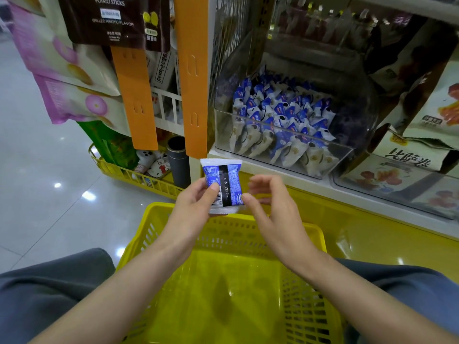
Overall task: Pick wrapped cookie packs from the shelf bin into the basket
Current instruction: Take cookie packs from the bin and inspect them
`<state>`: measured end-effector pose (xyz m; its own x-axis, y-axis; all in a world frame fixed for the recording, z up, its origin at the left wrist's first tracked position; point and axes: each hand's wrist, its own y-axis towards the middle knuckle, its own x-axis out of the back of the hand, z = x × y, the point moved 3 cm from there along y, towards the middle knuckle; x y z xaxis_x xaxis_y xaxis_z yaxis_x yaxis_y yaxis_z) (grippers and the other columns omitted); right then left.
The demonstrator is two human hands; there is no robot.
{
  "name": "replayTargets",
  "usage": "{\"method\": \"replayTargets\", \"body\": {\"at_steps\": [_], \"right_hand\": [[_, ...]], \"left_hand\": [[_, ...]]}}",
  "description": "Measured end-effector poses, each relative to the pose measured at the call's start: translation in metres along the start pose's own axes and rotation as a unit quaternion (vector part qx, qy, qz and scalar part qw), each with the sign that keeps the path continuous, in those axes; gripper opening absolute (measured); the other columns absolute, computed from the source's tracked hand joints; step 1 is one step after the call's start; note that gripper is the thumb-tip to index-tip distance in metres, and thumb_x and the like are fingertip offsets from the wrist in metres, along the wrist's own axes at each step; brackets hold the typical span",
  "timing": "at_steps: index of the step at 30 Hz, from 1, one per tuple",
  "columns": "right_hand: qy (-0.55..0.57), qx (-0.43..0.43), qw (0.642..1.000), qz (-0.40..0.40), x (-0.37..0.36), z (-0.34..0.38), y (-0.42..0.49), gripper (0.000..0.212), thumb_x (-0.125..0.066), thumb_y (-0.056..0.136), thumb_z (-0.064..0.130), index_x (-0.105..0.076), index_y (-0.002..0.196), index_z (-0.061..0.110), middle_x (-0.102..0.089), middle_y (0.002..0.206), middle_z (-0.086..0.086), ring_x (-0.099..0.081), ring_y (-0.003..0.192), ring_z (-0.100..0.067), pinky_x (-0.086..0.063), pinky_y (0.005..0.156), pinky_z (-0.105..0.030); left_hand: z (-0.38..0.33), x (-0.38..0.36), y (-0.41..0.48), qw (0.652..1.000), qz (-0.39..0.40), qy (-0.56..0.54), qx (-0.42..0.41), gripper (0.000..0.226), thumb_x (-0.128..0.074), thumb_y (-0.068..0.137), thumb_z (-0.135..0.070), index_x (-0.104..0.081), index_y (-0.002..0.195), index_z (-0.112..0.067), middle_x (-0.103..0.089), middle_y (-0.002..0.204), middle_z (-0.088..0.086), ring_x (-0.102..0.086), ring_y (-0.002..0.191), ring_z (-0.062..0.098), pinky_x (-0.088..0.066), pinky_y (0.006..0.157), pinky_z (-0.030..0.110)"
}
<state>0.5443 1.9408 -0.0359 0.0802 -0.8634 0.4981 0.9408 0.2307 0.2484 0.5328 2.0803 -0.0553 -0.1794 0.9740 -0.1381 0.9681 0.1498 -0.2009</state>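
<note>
- Pack [224, 184]: one blue-and-white wrapped cookie pack, back side with barcode and dark seam toward the camera, held upright in the air over the far rim of the basket, below the shelf edge.
- Left hand [196, 202]: fingers closed on the pack's left side, thumb on the front face near the barcode.
- Right hand [270, 207]: just right of the pack, fingers spread and loosely bent, gripping nothing; thumb tip at the pack's lower right edge, contact can't be told.
- Basket [305, 306]: yellow plastic, slotted walls, between the person's knees; its floor shows in yellow with a shadow on it.
- Bin [221, 135]: clear plastic, on the shelf [285, 173] above and right of the hands; holds a heap of the same blue-white packs [280, 112], stacked against the front wall.
- Right bin [372, 192]: clear, beside the first, holds larger snack bags [409, 160] with printed Chinese text.
- Orange strips [191, 78]: two hang left of the bin; the nearer one ends just above the held pack.
- Hanging bags: brown potato sticks bag [111, 18] top left, pink bags [69, 78] below it.
- Second yellow basket [139, 177] on the floor [37, 157] to the left, holding a green bag, small cartoon-print items and a dark tube [177, 160].
</note>
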Motion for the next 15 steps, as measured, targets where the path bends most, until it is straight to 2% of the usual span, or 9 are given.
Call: {"method": "replayTargets", "body": {"at_steps": [2,4,6,8,10,12,15], "right_hand": [[0.112,-0.133,0.985,0.022,-0.0005,-0.0076,0.0046,0.027,-0.055,0.091,0.018,-0.047,0.116,0.016,-0.058,0.111,-0.001,-0.057,0.092,-0.001,-0.047,0.08,-0.011],[0.225,-0.211,0.947,0.086,-0.0034,-0.0116,0.005,0.027,-0.05,0.094,0.017,-0.053,0.119,0.007,-0.065,0.11,-0.007,-0.063,0.09,-0.008,-0.052,0.076,-0.019],[0.279,-0.228,0.927,0.102,-0.0044,-0.0099,0.0035,0.024,-0.05,0.094,0.015,-0.059,0.112,0.002,-0.069,0.104,-0.01,-0.066,0.084,-0.009,-0.054,0.068,-0.019],[0.316,-0.239,0.916,0.069,-0.0035,-0.009,0.0031,0.02,-0.052,0.092,0.014,-0.058,0.106,0.001,-0.069,0.099,-0.009,-0.067,0.081,-0.01,-0.055,0.065,-0.021],[0.341,-0.253,0.904,0.047,-0.0032,-0.0103,0.0032,0.019,-0.053,0.091,0.014,-0.054,0.105,0.0,-0.07,0.099,-0.011,-0.068,0.083,-0.015,-0.058,0.069,-0.026],[0.33,-0.257,0.907,0.044,-0.0032,-0.0111,0.0029,0.02,-0.054,0.091,0.014,-0.051,0.106,0.0,-0.069,0.099,-0.011,-0.068,0.081,-0.013,-0.058,0.067,-0.025],[0.305,-0.245,0.919,0.038,-0.0043,-0.0102,0.0025,0.014,-0.055,0.09,0.011,-0.048,0.102,0.005,-0.065,0.103,-0.012,-0.067,0.071,-0.004,-0.054,0.056,-0.019]], "left_hand": [[-0.0007,-0.0022,-0.0006,0.999,0.031,0.018,-0.012,0.024,-0.045,0.096,-0.017,-0.062,0.113,-0.017,-0.071,0.104,-0.001,-0.067,0.094,0.01,-0.052,0.083,0.023],[-0.0006,-0.0054,-0.0019,0.997,0.057,0.051,-0.032,0.026,-0.045,0.096,-0.015,-0.06,0.116,-0.015,-0.07,0.103,-0.002,-0.066,0.092,0.007,-0.051,0.082,0.021],[0.0005,-0.0059,-0.0023,0.991,0.035,0.109,-0.074,0.026,-0.05,0.093,-0.013,-0.054,0.119,-0.016,-0.064,0.103,-0.008,-0.061,0.084,-0.005,-0.047,0.074,0.012],[0.0028,-0.0044,-0.0033,0.973,-0.013,0.195,-0.12,0.034,-0.061,0.087,-0.018,-0.046,0.116,-0.026,-0.055,0.107,-0.009,-0.055,0.089,-0.002,-0.042,0.072,0.01],[0.003,-0.0052,-0.0056,0.956,-0.022,0.245,-0.158,0.034,-0.068,0.081,-0.021,-0.047,0.106,-0.029,-0.055,0.105,-0.011,-0.051,0.091,-0.004,-0.039,0.072,0.008],[0.0028,-0.0058,-0.0064,0.948,-0.014,0.264,-0.179,0.029,-0.069,0.079,-0.021,-0.049,0.099,-0.03,-0.059,0.096,-0.016,-0.052,0.086,-0.009,-0.039,0.07,0.006],[0.0006,-0.0036,-0.0058,0.933,-0.002,0.299,-0.199,0.025,-0.066,0.083,-0.021,-0.052,0.104,-0.025,-0.061,0.093,-0.015,-0.057,0.086,-0.003,-0.047,0.071,0.013]]}}
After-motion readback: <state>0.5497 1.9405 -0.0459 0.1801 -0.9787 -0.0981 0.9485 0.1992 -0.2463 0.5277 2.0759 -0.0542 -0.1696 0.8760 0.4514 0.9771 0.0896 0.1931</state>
